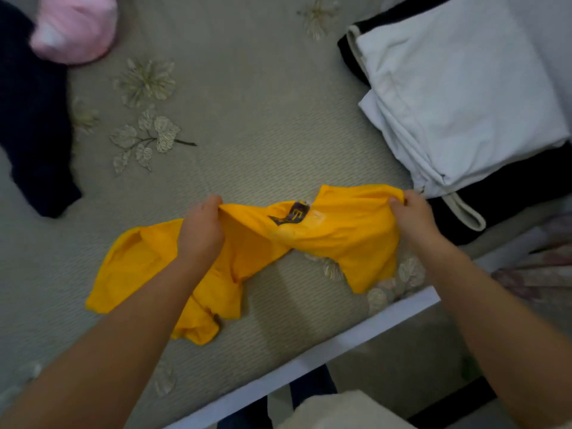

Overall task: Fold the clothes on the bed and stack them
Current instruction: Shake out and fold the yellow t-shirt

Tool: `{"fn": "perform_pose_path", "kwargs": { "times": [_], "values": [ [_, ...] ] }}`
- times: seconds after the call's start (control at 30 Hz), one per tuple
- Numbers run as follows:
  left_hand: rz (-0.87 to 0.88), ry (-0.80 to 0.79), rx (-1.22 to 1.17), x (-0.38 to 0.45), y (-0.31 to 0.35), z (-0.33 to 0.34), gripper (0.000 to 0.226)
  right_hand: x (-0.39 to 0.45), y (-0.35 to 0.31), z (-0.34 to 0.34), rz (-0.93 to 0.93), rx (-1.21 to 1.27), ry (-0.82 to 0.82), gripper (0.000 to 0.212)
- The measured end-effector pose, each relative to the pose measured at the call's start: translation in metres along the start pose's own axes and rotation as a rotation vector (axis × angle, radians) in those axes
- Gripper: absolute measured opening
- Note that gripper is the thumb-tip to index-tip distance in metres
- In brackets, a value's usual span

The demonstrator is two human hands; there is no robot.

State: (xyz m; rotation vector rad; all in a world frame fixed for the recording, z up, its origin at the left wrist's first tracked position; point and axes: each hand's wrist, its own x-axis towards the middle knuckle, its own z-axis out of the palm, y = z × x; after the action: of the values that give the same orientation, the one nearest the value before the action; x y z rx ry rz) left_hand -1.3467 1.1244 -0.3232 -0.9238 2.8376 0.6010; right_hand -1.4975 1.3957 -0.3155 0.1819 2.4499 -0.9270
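A crumpled yellow shirt point(340, 230) with a dark label at its collar lies stretched across the near part of the bed point(263, 119). My left hand point(201, 230) grips its upper edge left of the collar. My right hand point(411, 215) pinches the upper edge at the shirt's right end. The cloth hangs twisted between the two hands, and the rest trails down to the left over the bedspread. At the right stands a stack of folded clothes point(458, 97), a pale blue-white garment on top of a black one.
A dark navy garment point(34, 125) lies unfolded at the left edge, with a pink garment point(74, 26) bunched at the top left. The bed's white frame edge point(309, 360) runs diagonally at the bottom right, and the floor lies beyond it.
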Motion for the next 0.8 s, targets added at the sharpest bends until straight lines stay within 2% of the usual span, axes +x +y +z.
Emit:
{"fn": "perform_pose_path", "kwargs": {
  "times": [0.13, 0.2, 0.27, 0.33, 0.4, 0.47, 0.53, 0.6, 0.7, 0.73, 0.8],
  "values": [
    [0.119, 0.281, -0.082, 0.029, 0.026, -0.073, 0.031, 0.014, -0.084, -0.041, -0.257, 0.011, 0.221, 0.022],
    [0.187, 0.334, -0.084, 0.029, 0.032, -0.098, 0.038, 0.011, -0.100, -0.060, -0.305, 0.024, 0.291, 0.021],
    [0.266, 0.200, -0.086, 0.018, 0.029, -0.104, 0.039, 0.005, -0.092, -0.072, -0.290, -0.003, 0.307, 0.022],
    [0.337, -0.101, -0.028, -0.003, 0.017, -0.090, 0.044, -0.002, -0.067, -0.074, -0.222, -0.055, 0.262, 0.024],
    [0.381, -0.408, 0.168, -0.026, 0.001, -0.063, 0.048, -0.011, -0.032, -0.066, -0.106, -0.127, 0.157, 0.024],
    [0.350, -0.601, 0.224, -0.048, -0.010, -0.034, 0.035, -0.018, 0.001, -0.053, 0.016, -0.217, 0.003, 0.020],
    [0.305, -0.723, 0.194, -0.064, -0.016, -0.013, 0.032, -0.019, 0.022, -0.043, 0.065, -0.347, -0.135, 0.024],
    [0.284, -0.778, 0.195, -0.067, -0.018, -0.002, 0.032, -0.012, 0.019, -0.037, 0.029, -0.447, -0.167, 0.030],
    [0.221, -0.713, 0.178, -0.051, -0.010, -0.004, 0.037, 0.009, -0.008, -0.030, -0.139, -0.429, 0.007, 0.019],
    [0.205, -0.741, 0.170, -0.044, -0.006, -0.005, 0.040, 0.018, -0.020, -0.029, -0.193, -0.394, 0.081, 0.024],
    [0.218, -0.918, 0.239, -0.034, 0.006, -0.004, 0.044, 0.034, -0.038, -0.028, -0.241, -0.344, 0.160, 0.030]
  ]
}}
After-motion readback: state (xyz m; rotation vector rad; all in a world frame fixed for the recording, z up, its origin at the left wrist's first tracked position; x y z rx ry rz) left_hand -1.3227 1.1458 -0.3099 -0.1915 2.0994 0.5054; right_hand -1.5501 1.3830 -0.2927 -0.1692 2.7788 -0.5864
